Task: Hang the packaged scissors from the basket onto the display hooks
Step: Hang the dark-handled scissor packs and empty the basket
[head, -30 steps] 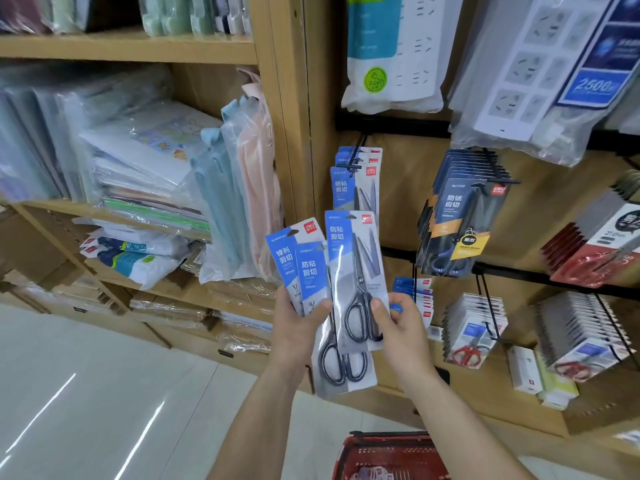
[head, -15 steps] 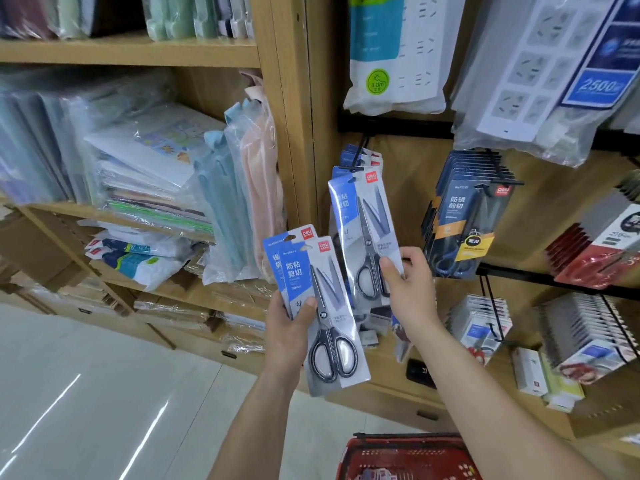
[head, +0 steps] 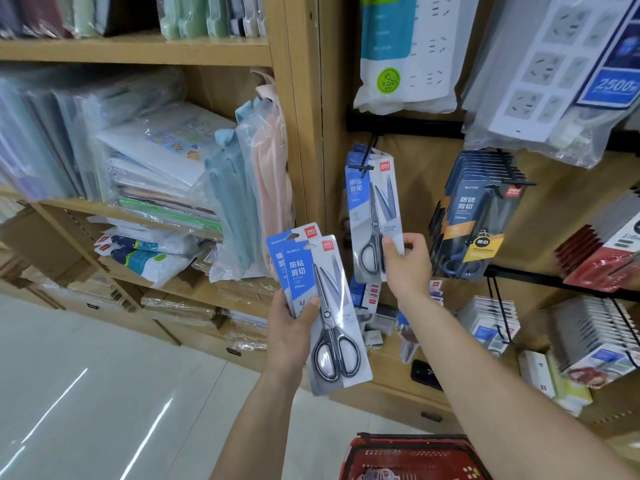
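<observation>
Right grip (head: pixel 407 263) pinches one pack (head: pixel 375 216) by its lower edge, top at the hook (head: pixel 363 166); whether threaded, unclear. Left grip (head: pixel 291 337) clasps two spare packs (head: pixel 329 306) lower left, above the basket (head: pixel 408 455). Risk: hole misses the hook tip, and the low pinch lets the pack swing and drop.

Body in view: two hands, two forearms, one person.

Left hand (head: pixel 291 332): bare. Nails too blurred to judge. Just below hand, left wrist (head: pixel 282 368) slightly narrower than palm. Past wrist, left forearm (head: pixel 256 424) bare down to frame edge, slim, widening away from hand.

Right hand (head: pixel 408 268): bare, knuckles faintly ridged. Right wrist (head: pixel 414 301) bare. Behind it, right forearm (head: pixel 491 382) bare along full visible length, smooth outline, broadening away from hand toward frame corner.
</observation>
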`<move>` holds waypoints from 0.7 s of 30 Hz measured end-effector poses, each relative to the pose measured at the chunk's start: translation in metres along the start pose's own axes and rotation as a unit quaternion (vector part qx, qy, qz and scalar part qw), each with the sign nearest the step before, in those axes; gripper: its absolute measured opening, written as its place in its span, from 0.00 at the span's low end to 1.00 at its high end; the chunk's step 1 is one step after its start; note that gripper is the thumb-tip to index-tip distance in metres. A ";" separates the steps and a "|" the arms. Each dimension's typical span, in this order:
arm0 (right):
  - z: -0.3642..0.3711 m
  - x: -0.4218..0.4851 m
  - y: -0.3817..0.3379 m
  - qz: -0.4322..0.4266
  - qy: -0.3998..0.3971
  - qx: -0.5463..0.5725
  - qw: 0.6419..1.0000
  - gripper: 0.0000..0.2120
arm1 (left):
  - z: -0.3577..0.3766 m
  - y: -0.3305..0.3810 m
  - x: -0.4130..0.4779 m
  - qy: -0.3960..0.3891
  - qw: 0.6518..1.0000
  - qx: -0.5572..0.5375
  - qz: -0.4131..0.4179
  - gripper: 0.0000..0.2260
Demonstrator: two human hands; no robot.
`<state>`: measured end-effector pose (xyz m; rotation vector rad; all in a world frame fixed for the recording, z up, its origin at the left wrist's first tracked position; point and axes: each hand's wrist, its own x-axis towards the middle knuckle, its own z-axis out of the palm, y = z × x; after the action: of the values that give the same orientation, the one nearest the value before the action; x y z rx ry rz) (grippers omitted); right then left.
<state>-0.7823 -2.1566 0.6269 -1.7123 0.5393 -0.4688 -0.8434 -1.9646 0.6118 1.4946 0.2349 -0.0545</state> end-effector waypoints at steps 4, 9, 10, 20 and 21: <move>0.011 0.034 -0.014 0.062 -0.027 -0.035 0.997 0.16 | 0.003 0.002 -0.001 -0.003 1.000 0.001 0.004 0.08; -0.001 0.015 -0.006 0.049 -0.027 -0.108 0.993 0.28 | 0.006 0.007 0.000 -0.010 1.000 -0.017 0.005 0.07; -0.006 -0.001 -0.004 0.039 -0.061 -0.081 0.994 0.24 | 0.006 0.007 0.002 -0.009 1.000 -0.020 0.008 0.08; -0.027 -0.080 0.018 0.017 -0.207 -0.025 0.978 0.14 | 0.020 0.008 0.005 0.001 0.999 -0.036 0.040 0.10; -0.028 -0.077 0.019 0.017 -0.190 -0.014 0.982 0.14 | 0.019 0.007 0.006 0.003 0.999 -0.036 0.040 0.10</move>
<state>-0.8625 -2.1370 0.6126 -1.7604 0.2982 -0.1033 -0.8344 -1.9827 0.6186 1.4313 0.1787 0.0223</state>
